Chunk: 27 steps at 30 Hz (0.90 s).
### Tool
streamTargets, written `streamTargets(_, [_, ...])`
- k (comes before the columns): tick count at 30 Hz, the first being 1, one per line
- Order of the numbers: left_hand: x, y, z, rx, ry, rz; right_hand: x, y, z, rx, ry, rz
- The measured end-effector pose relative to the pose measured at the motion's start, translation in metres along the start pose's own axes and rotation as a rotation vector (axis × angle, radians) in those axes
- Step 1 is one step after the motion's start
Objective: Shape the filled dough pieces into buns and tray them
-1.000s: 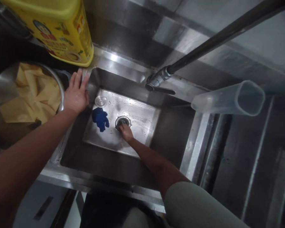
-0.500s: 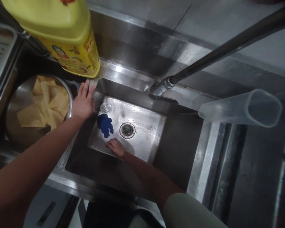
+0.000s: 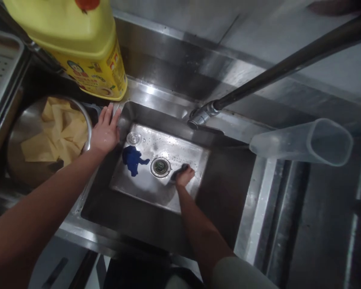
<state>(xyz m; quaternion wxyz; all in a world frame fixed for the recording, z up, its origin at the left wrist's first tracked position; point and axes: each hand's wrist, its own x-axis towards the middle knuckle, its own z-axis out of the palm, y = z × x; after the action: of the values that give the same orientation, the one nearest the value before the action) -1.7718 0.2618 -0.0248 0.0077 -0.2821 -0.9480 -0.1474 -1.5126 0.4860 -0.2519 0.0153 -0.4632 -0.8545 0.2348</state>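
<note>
My right hand (image 3: 185, 176) is low in the steel sink (image 3: 225, 192), right of the drain (image 3: 160, 167), its fingers curled down toward the sink floor. A dark patch shows beside the fingers; I cannot tell whether it is a held thing or a shadow. A wet dark-blue cloth (image 3: 132, 159) lies crumpled on the sink floor, left of the drain and apart from both hands. My left hand (image 3: 104, 134) rests with fingers spread on the sink's left rim, between the sink and a metal bowl (image 3: 16, 138), just below a yellow jug (image 3: 87, 60).
Folded yellowish sheets (image 3: 58, 134) lie in the bowl. A faucet (image 3: 204, 112) with a long pipe reaches over the sink's back edge. A clear plastic container (image 3: 291, 140) lies tilted at the right rim. A perforated metal tray (image 3: 0, 76) stands far left.
My right hand has moved rightward across the sink floor, from below the blue cloth to beyond the drain. The cloth's right end now stretches out farther. My left hand stays put.
</note>
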Motion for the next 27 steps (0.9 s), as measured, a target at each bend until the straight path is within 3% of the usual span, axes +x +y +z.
streamTargets(3, [0.0, 0.001, -0.001, 0.004, -0.004, -0.006, -0.024, -0.038, 0.029, 0.147, -0.115, -0.213])
streamTargets(5, [0.0, 0.001, -0.001, -0.016, -0.004, -0.011, -0.027, -0.06, 0.038, 0.211, -0.157, -0.328])
streamTargets(7, [0.0, 0.001, -0.001, -0.035, -0.003, -0.014, -0.015, -0.066, 0.029, 0.206, -0.128, -0.316])
streamTargets(11, [-0.001, 0.001, 0.0, -0.072, -0.003, -0.023, 0.019, -0.048, -0.016, -0.014, -0.059, -0.28])
streamTargets(12, [-0.001, 0.001, 0.0, -0.079, -0.004, -0.026, 0.022, -0.045, -0.024, -0.09, -0.099, -0.325])
streamTargets(14, [-0.002, 0.001, 0.0, -0.083, -0.008, -0.03, 0.016, -0.043, -0.028, -0.219, -0.31, -0.485])
streamTargets(17, [-0.002, 0.0, 0.0, -0.076, -0.005, -0.031, -0.009, -0.047, -0.009, -0.314, -0.654, -0.658])
streamTargets(19, [-0.002, 0.0, 0.0, -0.085, -0.001, -0.032, -0.021, -0.048, 0.006, -0.373, -0.752, -0.66])
streamTargets(22, [-0.003, -0.001, 0.001, -0.075, 0.002, -0.036, -0.023, -0.045, 0.015, -0.394, -0.745, -0.643])
streamTargets(27, [-0.006, -0.005, 0.005, 0.021, 0.024, -0.028, -0.013, -0.038, -0.004, -0.38, -0.643, -0.737])
